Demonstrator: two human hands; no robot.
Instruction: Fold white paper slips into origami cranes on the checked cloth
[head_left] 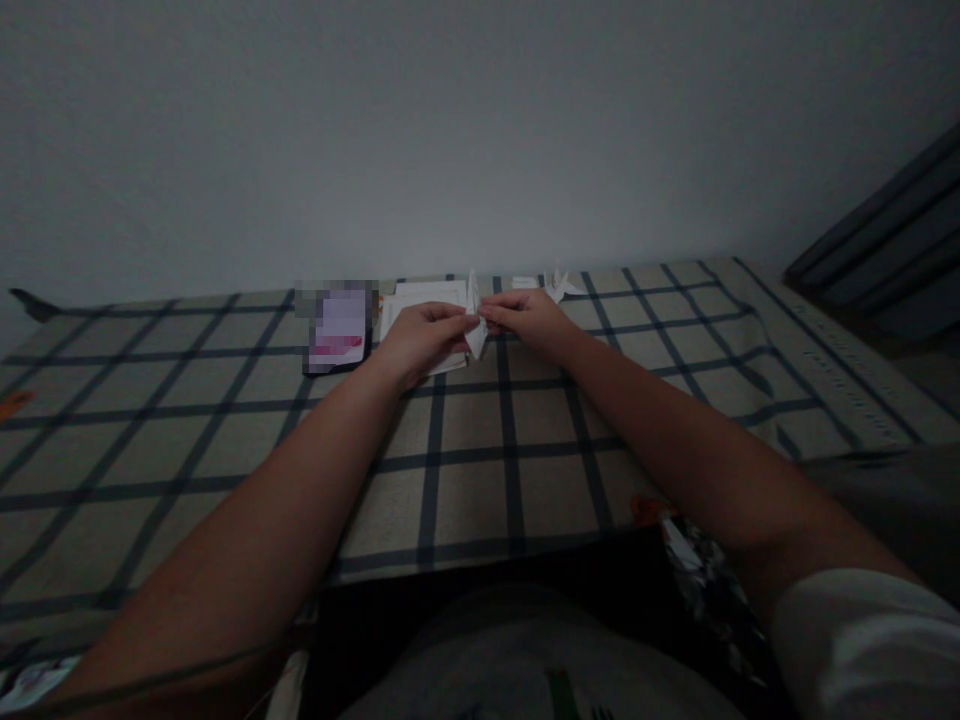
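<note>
Left hand [420, 340] and right hand [529, 318] hold one folded paper [475, 335] between them, both grips clamped on it, above one paper stack [427, 295]; one paper figure [559, 287] behind.

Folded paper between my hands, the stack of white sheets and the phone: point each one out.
folded paper [475, 342]: head view, on its lower tip.
stack of white sheets [429, 295]: head view, on the bare far part of the top sheet.
phone [339, 325]: head view, on the middle of its screen.

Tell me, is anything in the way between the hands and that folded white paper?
Nothing visible. The left hand and right hand both pinch the folded white paper, above the paper stack.
</note>
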